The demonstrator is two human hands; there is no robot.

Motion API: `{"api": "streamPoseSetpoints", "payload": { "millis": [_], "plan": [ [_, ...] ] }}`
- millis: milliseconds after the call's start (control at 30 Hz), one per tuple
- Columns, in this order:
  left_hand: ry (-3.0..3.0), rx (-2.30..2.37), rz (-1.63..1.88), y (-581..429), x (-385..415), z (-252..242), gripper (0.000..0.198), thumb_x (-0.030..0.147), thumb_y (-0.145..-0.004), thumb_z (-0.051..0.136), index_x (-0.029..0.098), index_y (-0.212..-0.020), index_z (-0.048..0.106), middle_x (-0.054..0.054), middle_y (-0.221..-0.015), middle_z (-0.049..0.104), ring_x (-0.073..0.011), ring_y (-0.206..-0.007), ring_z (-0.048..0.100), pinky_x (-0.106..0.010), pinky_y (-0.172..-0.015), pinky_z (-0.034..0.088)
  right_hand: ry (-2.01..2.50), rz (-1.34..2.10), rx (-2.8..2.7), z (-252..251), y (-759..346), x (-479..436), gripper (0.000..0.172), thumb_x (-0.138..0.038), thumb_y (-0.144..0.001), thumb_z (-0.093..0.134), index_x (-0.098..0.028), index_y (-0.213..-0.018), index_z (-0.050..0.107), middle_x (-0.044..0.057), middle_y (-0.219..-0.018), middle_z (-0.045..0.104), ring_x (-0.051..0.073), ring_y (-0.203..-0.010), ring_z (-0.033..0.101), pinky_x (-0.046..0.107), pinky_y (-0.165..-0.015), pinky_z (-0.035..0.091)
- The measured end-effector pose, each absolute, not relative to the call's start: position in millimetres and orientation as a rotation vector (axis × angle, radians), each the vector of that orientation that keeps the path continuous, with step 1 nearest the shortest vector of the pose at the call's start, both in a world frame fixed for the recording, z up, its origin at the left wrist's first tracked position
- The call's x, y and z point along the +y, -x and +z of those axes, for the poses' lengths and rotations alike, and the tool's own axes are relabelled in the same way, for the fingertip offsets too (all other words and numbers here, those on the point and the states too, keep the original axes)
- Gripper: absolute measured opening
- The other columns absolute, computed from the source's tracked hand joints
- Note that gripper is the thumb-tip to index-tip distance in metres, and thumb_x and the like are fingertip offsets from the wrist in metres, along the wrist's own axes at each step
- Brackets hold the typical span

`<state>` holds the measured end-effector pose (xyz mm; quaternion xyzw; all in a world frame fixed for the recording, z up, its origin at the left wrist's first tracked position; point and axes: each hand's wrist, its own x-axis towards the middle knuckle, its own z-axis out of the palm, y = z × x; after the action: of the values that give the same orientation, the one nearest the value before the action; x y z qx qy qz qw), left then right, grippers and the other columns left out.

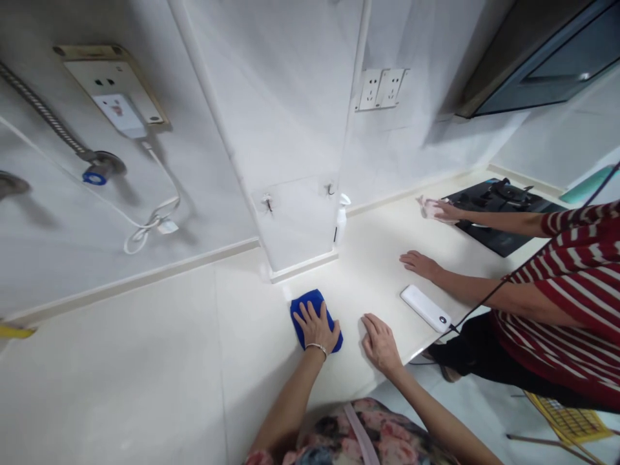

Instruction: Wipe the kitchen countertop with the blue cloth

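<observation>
A blue cloth (310,318) is pressed flat under the left hand (317,326) on the pale surface (194,349), close to a wall corner. The right hand (380,342) is laid palm down on the surface just beside it, holding nothing. A white power bank (425,308) is seen further right, near the edge. Beyond it, a co-worker in a striped sleeve (581,258) is seen with one hand (419,263) flat on the surface and another (438,209) by a black hob (498,216).

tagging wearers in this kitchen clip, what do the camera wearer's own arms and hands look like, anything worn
Both arms are bare from above the elbow down, with no gloves or rings that can be made out. The left hand has a thin silver bracelet at the wrist; the right hand has a bare wrist. A floral top with a pale strap shows below them.
</observation>
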<state>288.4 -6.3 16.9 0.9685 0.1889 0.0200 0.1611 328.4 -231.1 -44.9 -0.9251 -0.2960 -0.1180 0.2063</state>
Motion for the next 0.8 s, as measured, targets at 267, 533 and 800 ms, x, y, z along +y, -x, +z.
{"api": "streamPoseSetpoints", "payload": {
  "millis": [267, 533, 800],
  "plan": [
    [-2.689, 0.387, -0.009, -272, 4, 24, 0.083, 0.053, -0.091, 0.065, 0.020, -0.165, 0.046, -0.022, -0.177, 0.025, -0.0523, -0.164, 0.007, -0.076, -0.129, 0.001, 2.537, -0.379, -0.860, -43, -329, -240, 0.050, -0.023, -0.101, 0.041, -0.019, -0.147, 0.060, 0.016, -0.148, 0.061, 0.029, -0.139, 0.056, 0.053, -0.116, 0.049],
    [-2.714, 0.506, 0.014, -151, 86, 19, 0.074, 0.052, -0.092, 0.065, 0.030, -0.161, 0.052, -0.010, -0.179, 0.026, -0.0419, -0.166, 0.013, -0.066, -0.133, 0.009, 2.467, -0.403, -0.948, -46, -327, -251, 0.054, -0.026, -0.102, 0.044, -0.018, -0.154, 0.053, 0.019, -0.149, 0.059, 0.032, -0.140, 0.054, 0.055, -0.117, 0.050],
    [-2.774, 0.973, 0.005, -133, 199, 30, 0.072, 0.047, -0.097, 0.057, 0.022, -0.164, 0.047, -0.015, -0.177, 0.028, -0.0438, -0.165, 0.015, -0.068, -0.132, 0.010, 2.586, -0.388, -0.919, -42, -321, -255, 0.054, -0.026, -0.099, 0.046, -0.019, -0.152, 0.054, 0.018, -0.148, 0.061, 0.035, -0.139, 0.057, 0.058, -0.115, 0.050]
  ]
}}
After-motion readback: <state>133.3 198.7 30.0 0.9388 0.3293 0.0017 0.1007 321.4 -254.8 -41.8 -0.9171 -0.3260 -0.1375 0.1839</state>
